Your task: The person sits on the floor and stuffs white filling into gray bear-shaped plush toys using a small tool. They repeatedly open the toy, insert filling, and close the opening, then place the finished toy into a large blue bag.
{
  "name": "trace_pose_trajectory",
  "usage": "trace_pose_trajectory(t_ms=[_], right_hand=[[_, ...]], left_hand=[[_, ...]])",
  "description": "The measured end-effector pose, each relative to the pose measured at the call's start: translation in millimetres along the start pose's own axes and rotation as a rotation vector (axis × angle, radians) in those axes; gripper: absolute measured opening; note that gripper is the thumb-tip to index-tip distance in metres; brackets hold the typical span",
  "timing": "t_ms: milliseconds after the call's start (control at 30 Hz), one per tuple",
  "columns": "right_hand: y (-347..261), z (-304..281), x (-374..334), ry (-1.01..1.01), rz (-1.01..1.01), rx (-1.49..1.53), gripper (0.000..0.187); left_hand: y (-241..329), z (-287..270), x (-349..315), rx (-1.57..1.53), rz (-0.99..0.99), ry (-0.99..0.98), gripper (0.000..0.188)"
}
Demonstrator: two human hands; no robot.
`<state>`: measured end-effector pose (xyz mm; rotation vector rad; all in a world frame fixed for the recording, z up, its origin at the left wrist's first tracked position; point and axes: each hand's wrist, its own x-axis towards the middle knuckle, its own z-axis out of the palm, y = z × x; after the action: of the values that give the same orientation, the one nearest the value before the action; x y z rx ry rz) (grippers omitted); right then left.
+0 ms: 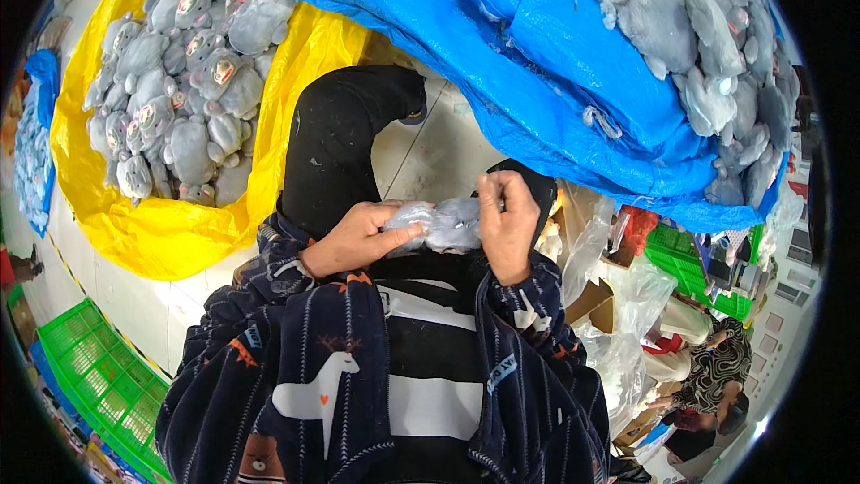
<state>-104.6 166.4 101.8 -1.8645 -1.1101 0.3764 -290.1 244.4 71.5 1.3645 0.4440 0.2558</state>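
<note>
- gripping from both sides: the left hand (354, 237) and right hand (507, 220) hold one small grey plush toy (445, 222) between them, close over the lap.
- left hand is wrapped around the toy's left end, thumb laid along its top, fingers curled under.
- right hand is pinched tight at the toy's right end, fingertips bunched together on the fabric.
- both forearms come up in dark patterned sleeves (269, 341), and a black trouser leg (336, 148) stretches out beyond the hands over the pale tiled floor (443, 148).
- off to the left, a yellow sheet (166, 233) cradles a heap of grey plush toys (175, 81), well apart from the hands.
- up top and right, a blue tarp (537, 54) carries a second pile of grey toys (708, 45).
- green plastic crate (98, 376) sits low left on the floor.
- clear plastic bags (618, 305) and cardboard lie just right of the right elbow.
- another person in a patterned top (721, 363) crouches at the lower right.
</note>
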Motion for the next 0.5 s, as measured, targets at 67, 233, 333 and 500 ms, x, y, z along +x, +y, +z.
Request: trace_pose_trajectory(t_ms=[67,233,333,500], right_hand=[[0,-6,2,-0.126,0.031,0.033,0.011],[-21,-5,-3,-0.422,-0.187,0.063,0.017],[-17,4,-8,-0.435,-0.241,-0.026,0.023],[11,-3,7,-0.049,-0.287,-0.159,0.019]], left_hand=[[0,1,0,-0.067,-0.006,0.008,0.03],[-1,-3,-1,-0.139,-0.085,-0.047,0.028],[0,-2,-3,-0.124,-0.048,-0.022,0.025],[-3,-1,-6,-0.261,-0.068,0.185,0.028]])
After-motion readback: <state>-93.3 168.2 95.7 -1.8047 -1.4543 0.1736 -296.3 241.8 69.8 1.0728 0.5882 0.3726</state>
